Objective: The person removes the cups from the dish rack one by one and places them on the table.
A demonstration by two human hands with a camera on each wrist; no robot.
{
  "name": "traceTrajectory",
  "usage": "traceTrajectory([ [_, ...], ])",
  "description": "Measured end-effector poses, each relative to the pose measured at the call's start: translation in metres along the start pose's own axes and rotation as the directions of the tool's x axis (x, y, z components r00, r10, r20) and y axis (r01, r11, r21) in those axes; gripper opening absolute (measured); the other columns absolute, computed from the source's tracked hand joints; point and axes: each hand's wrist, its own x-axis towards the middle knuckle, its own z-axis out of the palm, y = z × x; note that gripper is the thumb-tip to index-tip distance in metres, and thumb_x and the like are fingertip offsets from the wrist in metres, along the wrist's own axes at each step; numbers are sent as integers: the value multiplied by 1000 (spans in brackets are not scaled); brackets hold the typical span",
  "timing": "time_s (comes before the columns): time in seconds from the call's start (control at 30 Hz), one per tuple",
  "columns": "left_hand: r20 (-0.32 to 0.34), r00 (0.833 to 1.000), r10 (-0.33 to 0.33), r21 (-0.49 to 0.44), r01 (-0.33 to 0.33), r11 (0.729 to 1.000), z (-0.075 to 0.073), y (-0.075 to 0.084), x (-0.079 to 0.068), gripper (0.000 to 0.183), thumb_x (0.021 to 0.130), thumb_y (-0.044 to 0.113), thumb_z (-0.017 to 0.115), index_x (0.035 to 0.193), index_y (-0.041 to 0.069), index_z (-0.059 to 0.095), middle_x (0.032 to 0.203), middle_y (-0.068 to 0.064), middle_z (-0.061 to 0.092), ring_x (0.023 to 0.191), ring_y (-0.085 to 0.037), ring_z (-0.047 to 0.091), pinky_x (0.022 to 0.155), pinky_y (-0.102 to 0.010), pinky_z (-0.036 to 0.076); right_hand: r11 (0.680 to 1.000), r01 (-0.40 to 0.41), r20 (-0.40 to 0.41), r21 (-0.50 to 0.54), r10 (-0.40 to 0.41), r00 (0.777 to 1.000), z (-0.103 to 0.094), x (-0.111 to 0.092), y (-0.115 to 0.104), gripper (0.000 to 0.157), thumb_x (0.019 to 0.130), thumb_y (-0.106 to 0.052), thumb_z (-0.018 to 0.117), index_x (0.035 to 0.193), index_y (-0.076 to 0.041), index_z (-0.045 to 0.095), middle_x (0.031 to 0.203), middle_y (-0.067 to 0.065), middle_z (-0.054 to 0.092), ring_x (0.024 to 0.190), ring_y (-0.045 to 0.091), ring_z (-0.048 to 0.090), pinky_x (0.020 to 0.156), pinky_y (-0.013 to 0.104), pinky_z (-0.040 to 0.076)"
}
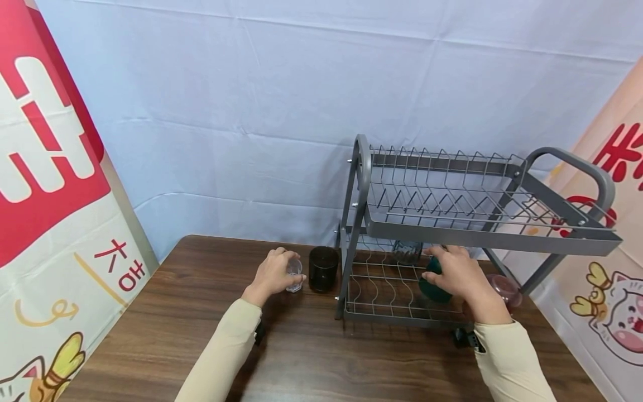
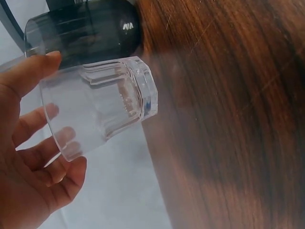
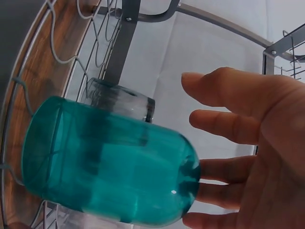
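Note:
My left hand (image 1: 275,272) grips a clear plastic cup (image 2: 102,102) near its rim, thumb on one side and fingers on the other. The cup has a faceted base and is close over the table, left of a dark cup (image 1: 324,269). At the lower shelf of the dish rack, my right hand (image 1: 459,273) is beside a teal cup (image 3: 112,162). That cup sits upside down on the wires. Around its upturned base the right fingers are spread, thumb apart from it, fingertips right at its edge.
The grey two-tier dish rack (image 1: 494,240) stands on the right of the wooden table (image 1: 166,329). A clear glass (image 1: 407,251) is on its lower shelf behind the teal cup. A pinkish cup (image 1: 504,290) is at that shelf's right end, partly behind the right forearm.

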Motion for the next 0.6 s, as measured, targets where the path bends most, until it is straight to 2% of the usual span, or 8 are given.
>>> traceTrajectory([
  [0.6,27,999,-24,-8,25,1000,11,-7,8,54,72,37,80,116,10,65,105,-9,55,95,-27,48,73,-38,46,995,-52,18,87,50,999,7,3,14,54,80,-20,72,125,2,52,121,37,42,110,56,35,81,67,34],
])
